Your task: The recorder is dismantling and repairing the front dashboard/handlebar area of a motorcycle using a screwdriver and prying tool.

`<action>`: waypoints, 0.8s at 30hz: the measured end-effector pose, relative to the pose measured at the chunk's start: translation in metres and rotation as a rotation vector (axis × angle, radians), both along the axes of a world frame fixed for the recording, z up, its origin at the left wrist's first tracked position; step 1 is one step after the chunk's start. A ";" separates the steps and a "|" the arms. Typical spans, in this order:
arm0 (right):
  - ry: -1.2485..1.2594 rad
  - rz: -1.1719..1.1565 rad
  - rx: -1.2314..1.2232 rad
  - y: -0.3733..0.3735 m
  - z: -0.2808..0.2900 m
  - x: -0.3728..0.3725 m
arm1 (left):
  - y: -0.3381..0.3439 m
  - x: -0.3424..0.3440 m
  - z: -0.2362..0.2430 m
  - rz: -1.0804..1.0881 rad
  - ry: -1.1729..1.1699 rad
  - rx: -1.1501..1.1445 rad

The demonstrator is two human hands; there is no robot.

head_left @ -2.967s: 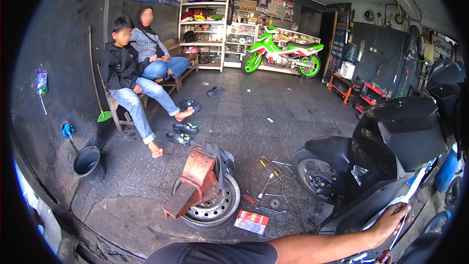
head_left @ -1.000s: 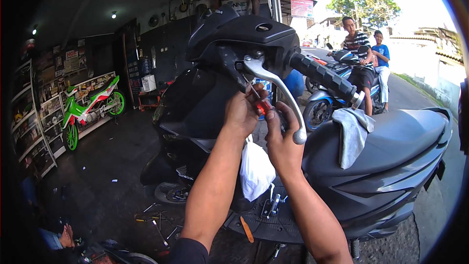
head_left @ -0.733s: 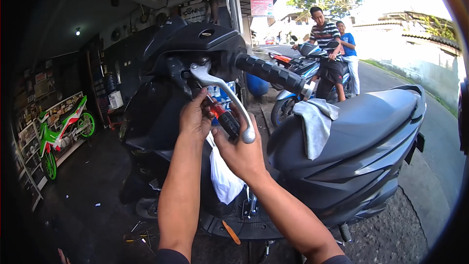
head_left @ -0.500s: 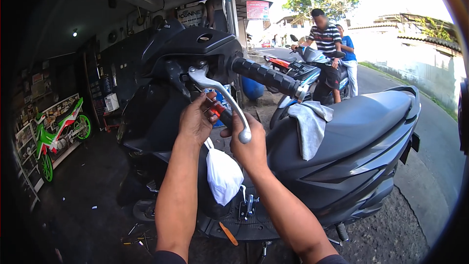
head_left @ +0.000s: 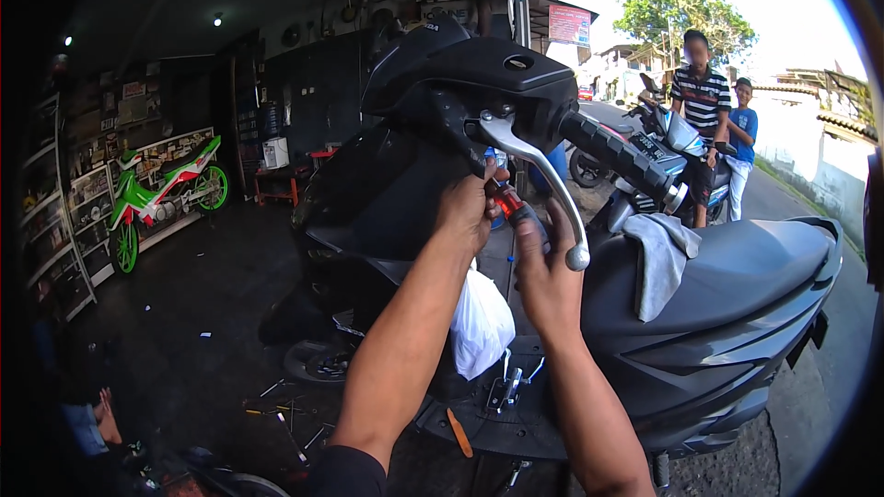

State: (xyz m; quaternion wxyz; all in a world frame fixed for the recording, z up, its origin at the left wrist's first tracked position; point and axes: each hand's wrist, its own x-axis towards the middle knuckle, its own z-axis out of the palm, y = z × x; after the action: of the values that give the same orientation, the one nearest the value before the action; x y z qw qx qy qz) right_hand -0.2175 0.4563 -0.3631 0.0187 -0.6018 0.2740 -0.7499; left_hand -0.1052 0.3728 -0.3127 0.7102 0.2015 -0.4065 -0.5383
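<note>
1. Standing side-on under the workshop roof, the dark grey scooter [head_left: 700,313] fills the view, its handlebar grip [head_left: 619,155] running up-left to down-right.
2. The silver brake lever [head_left: 543,184] hangs below that grip, curving down to its ball end just beside the right hand.
3. The right hand [head_left: 545,283] is closed around the screwdriver [head_left: 512,206] handle — red and black, long axis slanting up-left toward the lever's pivot.
4. The left hand [head_left: 465,212] sits higher and nearer the pivot, fingers pinched at the shaft — probably steadying the tip, which is hidden.
</note>
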 end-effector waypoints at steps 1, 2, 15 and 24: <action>0.203 -0.319 -0.190 0.002 -0.002 -0.003 | -0.005 0.002 0.003 0.001 0.002 0.007; 0.218 -0.403 -0.263 -0.007 -0.001 -0.004 | -0.006 0.001 0.007 -0.044 -0.003 -0.010; 0.231 -0.158 0.001 -0.006 -0.006 -0.008 | -0.015 -0.004 -0.003 0.023 0.077 -0.054; 0.237 0.055 0.199 -0.019 0.015 -0.036 | -0.003 -0.010 0.004 0.043 0.000 -0.010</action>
State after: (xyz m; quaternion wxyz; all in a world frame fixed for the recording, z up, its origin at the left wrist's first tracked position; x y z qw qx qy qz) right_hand -0.2540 0.4369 -0.3481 0.0660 -0.6886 0.3306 -0.6420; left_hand -0.1152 0.3700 -0.3086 0.7227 0.2067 -0.4045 -0.5209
